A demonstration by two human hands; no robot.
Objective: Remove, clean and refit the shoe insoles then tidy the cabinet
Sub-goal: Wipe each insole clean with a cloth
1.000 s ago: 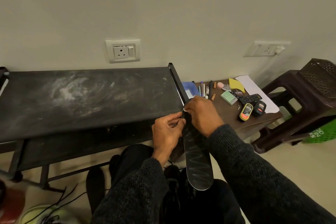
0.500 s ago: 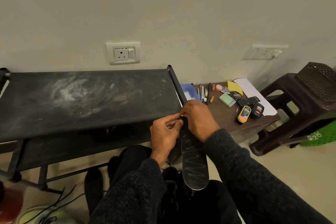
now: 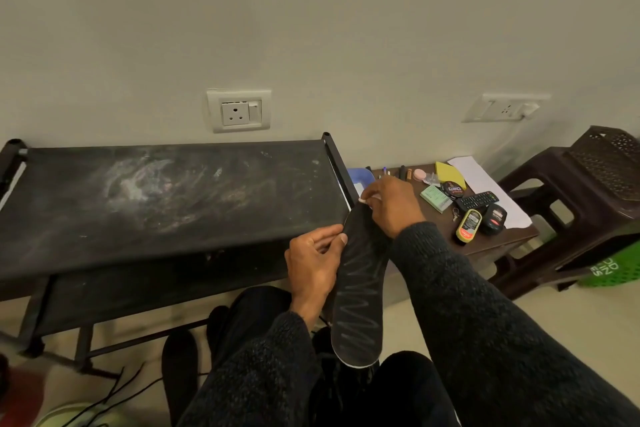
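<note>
A black insole [image 3: 358, 291] with a pale zigzag pattern is held upright above the person's lap, near the right end of the dusty black rack [image 3: 166, 198]. The left hand [image 3: 313, 269] pinches its left edge; the right hand [image 3: 391, 204] grips its top end, fingers curled. Right of the rack, a small brown table [image 3: 498, 239] carries a remote [image 3: 478, 199] and polish tins [image 3: 468, 225].

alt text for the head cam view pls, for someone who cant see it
Both hands hold a black insole upright in front of a dusty black rack: the left hand pinches its edge, the right hand grips its top. A small brown table with a remote and polish tins stands to the right.
</note>
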